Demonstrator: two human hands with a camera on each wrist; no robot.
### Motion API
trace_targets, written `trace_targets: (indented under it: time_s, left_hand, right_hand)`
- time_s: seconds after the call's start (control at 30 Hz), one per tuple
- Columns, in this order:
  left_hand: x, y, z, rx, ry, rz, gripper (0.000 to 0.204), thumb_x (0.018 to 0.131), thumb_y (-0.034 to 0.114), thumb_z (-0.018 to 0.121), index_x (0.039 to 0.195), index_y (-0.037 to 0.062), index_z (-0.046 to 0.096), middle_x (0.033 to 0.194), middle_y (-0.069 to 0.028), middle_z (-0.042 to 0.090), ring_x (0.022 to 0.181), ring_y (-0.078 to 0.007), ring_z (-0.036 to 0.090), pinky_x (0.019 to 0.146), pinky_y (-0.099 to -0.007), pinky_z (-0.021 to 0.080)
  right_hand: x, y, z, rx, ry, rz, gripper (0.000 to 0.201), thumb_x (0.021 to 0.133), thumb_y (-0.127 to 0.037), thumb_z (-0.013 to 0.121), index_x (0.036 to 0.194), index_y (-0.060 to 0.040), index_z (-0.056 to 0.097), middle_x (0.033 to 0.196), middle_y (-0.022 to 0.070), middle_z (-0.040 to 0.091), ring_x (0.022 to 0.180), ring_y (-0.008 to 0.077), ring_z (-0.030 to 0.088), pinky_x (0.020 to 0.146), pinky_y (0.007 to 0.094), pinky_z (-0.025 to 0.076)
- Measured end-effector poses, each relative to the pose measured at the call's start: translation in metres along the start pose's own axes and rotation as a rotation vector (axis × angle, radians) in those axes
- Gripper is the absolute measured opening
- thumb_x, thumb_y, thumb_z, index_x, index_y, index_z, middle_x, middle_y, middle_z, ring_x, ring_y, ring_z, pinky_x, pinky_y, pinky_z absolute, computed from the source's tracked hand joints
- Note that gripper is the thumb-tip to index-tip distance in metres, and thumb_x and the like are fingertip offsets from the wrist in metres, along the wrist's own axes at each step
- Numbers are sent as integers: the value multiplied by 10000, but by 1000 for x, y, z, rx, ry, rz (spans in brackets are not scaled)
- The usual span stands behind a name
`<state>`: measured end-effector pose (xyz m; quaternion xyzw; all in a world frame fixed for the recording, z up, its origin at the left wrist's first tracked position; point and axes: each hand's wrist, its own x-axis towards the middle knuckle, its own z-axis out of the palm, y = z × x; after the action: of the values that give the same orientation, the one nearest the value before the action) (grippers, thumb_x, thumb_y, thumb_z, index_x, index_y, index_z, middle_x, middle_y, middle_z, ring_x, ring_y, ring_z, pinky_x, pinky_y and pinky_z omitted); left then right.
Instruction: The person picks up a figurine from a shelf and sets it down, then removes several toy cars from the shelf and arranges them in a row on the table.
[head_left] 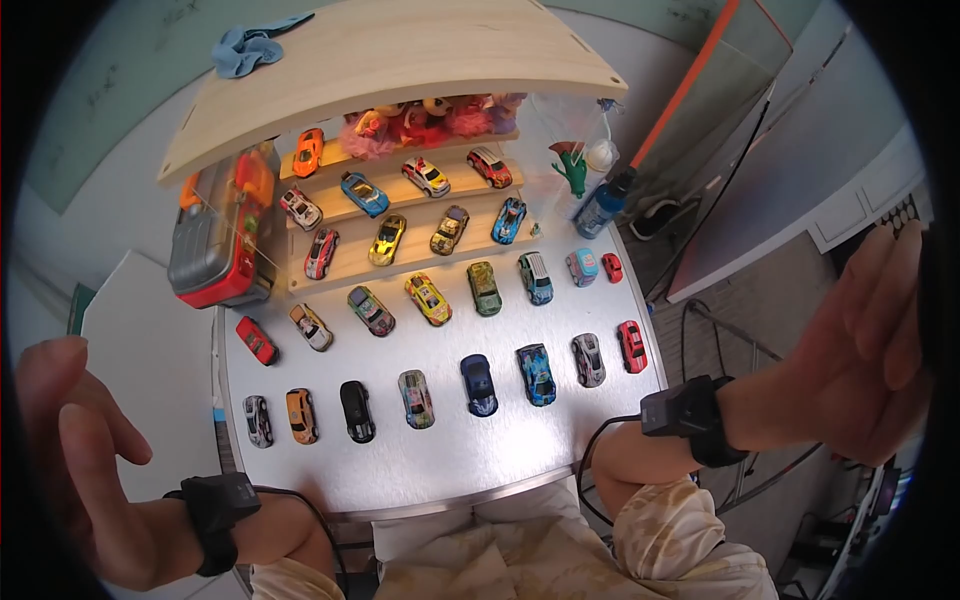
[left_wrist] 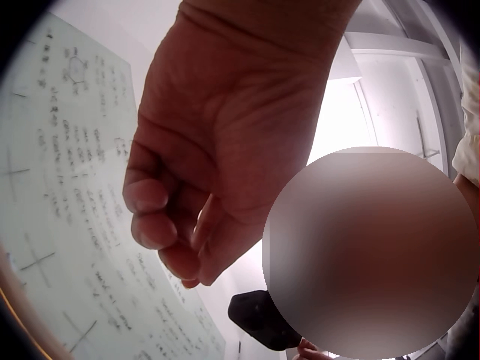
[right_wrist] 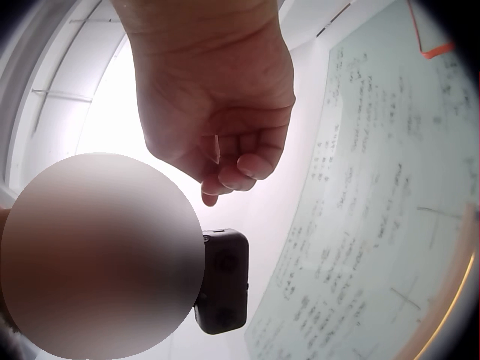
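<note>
Both hands are raised at the sides of the head view and hold nothing. My left hand (head_left: 90,470) is beyond the table's left side, fingers loosely bent; the left wrist view shows the palm of the same hand (left_wrist: 225,127). Off the right side is my right hand (head_left: 850,350), its fingers loosely curled in the right wrist view. Between them, toy cars stand in two rows on the silver table (head_left: 340,485). The front row includes a black car (head_left: 357,411), a dark blue car (head_left: 479,385) and a red car (head_left: 632,347); the back row includes a green car (head_left: 485,289).
A wooden stepped shelf (head_left: 400,275) holds several more toy cars, with plush dolls (head_left: 430,122) under its top board. Left of it stands a grey and red toolbox (head_left: 215,255); to its right is a blue bottle (head_left: 606,203). A blue cloth item (head_left: 245,52) lies on top.
</note>
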<state>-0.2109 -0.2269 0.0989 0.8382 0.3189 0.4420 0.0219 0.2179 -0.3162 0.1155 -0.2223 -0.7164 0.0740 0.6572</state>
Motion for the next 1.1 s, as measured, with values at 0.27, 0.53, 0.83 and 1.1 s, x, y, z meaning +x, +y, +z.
trace_targets:
  time_s: [0.27,0.53,0.83,1.1]
  left_hand:
    - [-25,8,5,303,117,-206,376,1128,210,403,1323,-51,590,664,-1,414,600,-67,425,751,-241,374]
    - [-23,8,3,275,100,-177,370,1122,202,419,1320,-52,601,658,-2,411,600,-68,424,728,-253,357]
    - [-1,7,5,-69,59,-46,264,992,36,605,1221,-96,628,962,-184,621,541,-104,547,546,-229,437]
    - [-22,12,9,244,161,-186,347,1096,167,458,1298,-63,622,659,1,423,607,-68,424,711,-254,344]
  right_hand:
    - [1,3,7,-17,1,-10,196,886,-54,488,734,-175,464,712,-65,460,705,102,387,663,290,282]
    - [9,6,5,101,-146,-29,113,936,-77,474,866,-162,449,718,-34,493,676,118,413,633,294,318]
    - [3,7,10,-18,-37,-1,187,938,-85,508,775,-171,477,730,-68,477,704,95,390,661,286,285]
    - [5,2,-1,-74,-115,9,161,963,-106,512,817,-174,502,745,-82,497,708,88,401,662,277,288]
